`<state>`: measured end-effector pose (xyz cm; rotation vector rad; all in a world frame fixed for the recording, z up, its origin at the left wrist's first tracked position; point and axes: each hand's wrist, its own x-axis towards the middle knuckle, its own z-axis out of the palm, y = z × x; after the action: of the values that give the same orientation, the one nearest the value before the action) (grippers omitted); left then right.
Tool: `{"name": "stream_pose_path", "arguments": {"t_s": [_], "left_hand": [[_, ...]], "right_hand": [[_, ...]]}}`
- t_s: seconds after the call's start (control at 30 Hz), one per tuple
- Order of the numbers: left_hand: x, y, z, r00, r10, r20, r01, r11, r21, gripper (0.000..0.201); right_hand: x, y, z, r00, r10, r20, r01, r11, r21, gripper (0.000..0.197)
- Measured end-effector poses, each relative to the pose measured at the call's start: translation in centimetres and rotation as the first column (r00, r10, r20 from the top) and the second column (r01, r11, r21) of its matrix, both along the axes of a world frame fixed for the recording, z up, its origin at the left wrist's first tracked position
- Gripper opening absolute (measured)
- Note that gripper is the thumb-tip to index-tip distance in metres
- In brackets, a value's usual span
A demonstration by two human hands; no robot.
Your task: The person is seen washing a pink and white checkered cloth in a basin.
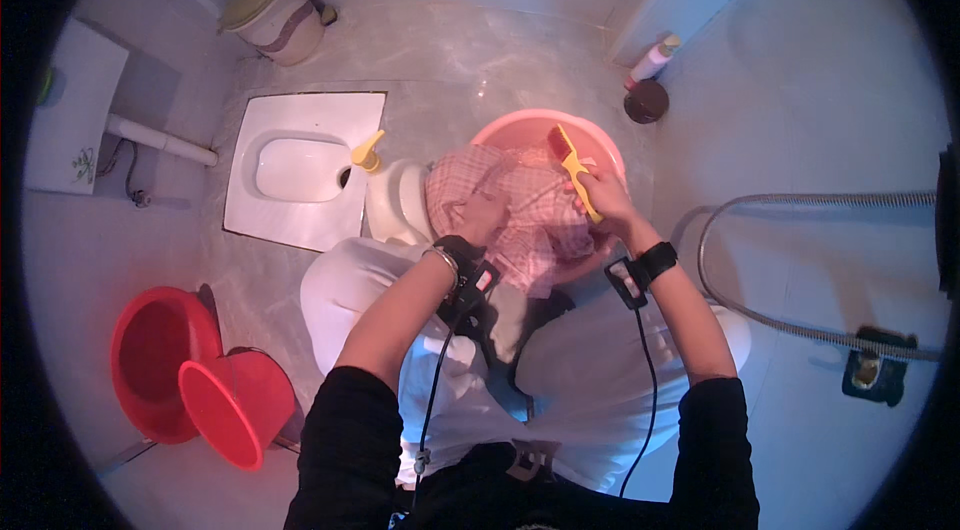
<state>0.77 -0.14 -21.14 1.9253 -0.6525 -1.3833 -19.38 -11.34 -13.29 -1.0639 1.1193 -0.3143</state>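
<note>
Grey floor [430, 55] — cloth [538, 198] lies under left fingers [494, 204], brush [571, 162] within right fingers [593, 182].

Your checked garment [545, 198] and basin [600, 142] are pink. Your scrub brush [574, 173] is yellow with reddish bristles [557, 142], your sleeves [345, 440] black.

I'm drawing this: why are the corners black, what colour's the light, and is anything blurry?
Head view: the fisheye image is round, so corners are dark; head view: pinkish around the pink basin, bluish on the right wall; head view: the left hand looks smeared.
</note>
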Motion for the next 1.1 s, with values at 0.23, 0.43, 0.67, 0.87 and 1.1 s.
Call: {"name": "stream_pose_path", "arguments": {"t_s": [0.23, 0.43, 0.67, 0.87, 1.1], "left_hand": [[0.1, 1.8, 2.7, 0.904, 0.016, 0.427, -0.064, 0.993, 0.097, 0.032], [-1.2, 5.3, 9.8, 0.887, -0.104, 0.449, 0.144, 0.988, -0.055, 0.029], [-2.0, 9.1, 14.7, 0.950, -0.045, 0.310, 0.138, 0.948, -0.286, 0.024], [-5.1, 9.3, 14.7, 0.944, 0.055, 0.324, 0.140, 0.825, -0.548, 0.022], [-5.2, 12.8, 13.9, 0.976, -0.016, 0.216, 0.100, 0.919, -0.381, 0.023]], "right_hand": [[-0.5, 3.9, 2.9, 0.999, -0.041, 0.009, 0.042, 0.994, -0.105, 0.029], [0.8, 5.3, 3.1, 0.980, -0.075, 0.186, 0.100, 0.987, -0.124, 0.025], [1.4, 7.8, 7.2, 0.957, -0.179, 0.227, 0.189, 0.982, -0.025, 0.030], [1.9, 9.4, 2.3, 0.938, -0.218, 0.268, 0.316, 0.856, -0.410, 0.045], [5.1, 11.7, -1.6, 0.898, -0.439, -0.020, 0.253, 0.554, -0.793, 0.064]]}}
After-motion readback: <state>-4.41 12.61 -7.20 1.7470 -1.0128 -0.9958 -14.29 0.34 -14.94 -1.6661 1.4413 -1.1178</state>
